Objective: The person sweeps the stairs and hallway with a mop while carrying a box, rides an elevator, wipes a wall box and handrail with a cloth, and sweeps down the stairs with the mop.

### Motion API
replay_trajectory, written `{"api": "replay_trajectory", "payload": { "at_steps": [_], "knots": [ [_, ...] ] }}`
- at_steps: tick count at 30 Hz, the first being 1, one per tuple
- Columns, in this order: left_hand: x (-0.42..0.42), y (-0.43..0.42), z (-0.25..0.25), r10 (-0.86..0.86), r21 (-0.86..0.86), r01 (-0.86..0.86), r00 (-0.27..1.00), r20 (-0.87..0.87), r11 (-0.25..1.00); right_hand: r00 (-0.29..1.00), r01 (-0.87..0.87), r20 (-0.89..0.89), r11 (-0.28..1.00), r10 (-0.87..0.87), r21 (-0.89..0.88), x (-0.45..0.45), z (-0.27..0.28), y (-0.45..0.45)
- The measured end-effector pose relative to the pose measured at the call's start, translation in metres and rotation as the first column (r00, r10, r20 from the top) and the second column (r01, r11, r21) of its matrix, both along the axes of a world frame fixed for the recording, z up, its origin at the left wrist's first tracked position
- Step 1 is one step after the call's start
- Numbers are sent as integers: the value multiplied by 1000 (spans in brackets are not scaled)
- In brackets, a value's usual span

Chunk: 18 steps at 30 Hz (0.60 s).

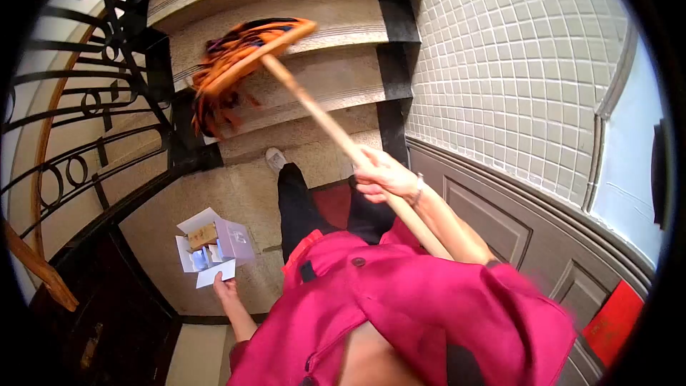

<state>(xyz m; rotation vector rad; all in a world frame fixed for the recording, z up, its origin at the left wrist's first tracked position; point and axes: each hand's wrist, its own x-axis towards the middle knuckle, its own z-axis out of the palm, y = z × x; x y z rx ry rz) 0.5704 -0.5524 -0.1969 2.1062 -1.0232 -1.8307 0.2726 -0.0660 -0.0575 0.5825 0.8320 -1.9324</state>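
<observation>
My right hand (384,174) is wrapped round the wooden handle of a mop (314,109). Its orange head (257,59), hung with orange and dark cloth strips, is raised in front of the stairs; whether it touches a step, I cannot tell. At the lower left, my left hand (226,286) grips the white flap of a lilac cardboard box (237,240). The box's top stands open, with its flaps spread. Inside are a brown packet (203,236) and some blue and white pieces I cannot make out.
Stone stairs (307,82) rise ahead. A black iron railing (107,93) with a wooden handrail (43,271) runs along the left. Beige tiles (493,64) above grey panelling (493,221) line the right wall. A red mat (331,204) lies between my legs.
</observation>
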Motion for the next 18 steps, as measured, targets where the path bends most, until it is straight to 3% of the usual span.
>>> {"api": "replay_trajectory", "payload": {
  "at_steps": [3, 5, 8, 11, 13, 14, 15, 18],
  "knots": [
    [-5, 4, 1, 3, 23, -2, 1000, -16, 1000, 965, 234, 123, 972, -231, -8, 42, -6, 68],
    [-1, 7, -4, -3, 19, 3, 1000, -10, 1000, 823, 489, 423, 851, -378, -191, 79, -41, 108],
    [-6, 21, 6, -75, 16, 74, 994, 78, 997, 734, 552, 532, 827, -422, -106, 111, -96, 141],
    [-11, 38, 19, -107, -35, 109, 992, 67, 993, 574, 583, 712, 812, -405, -8, 112, -165, 163],
    [-10, 37, 20, -103, 7, 103, 994, -26, 995, 740, 343, 576, 932, -347, 121, 107, -156, 152],
    [-11, 39, 19, -89, 15, 90, 994, -69, 996, 762, 240, 608, 969, -222, 52, 96, -141, 147],
    [-6, 36, 23, -71, 16, 73, 992, -102, 997, 669, 360, 661, 926, -340, 113, 93, -139, 140],
    [1, 12, 10, -21, 30, 25, 992, -121, 999, 776, 220, 564, 959, -284, 181, 59, -119, 80]
  ]
}}
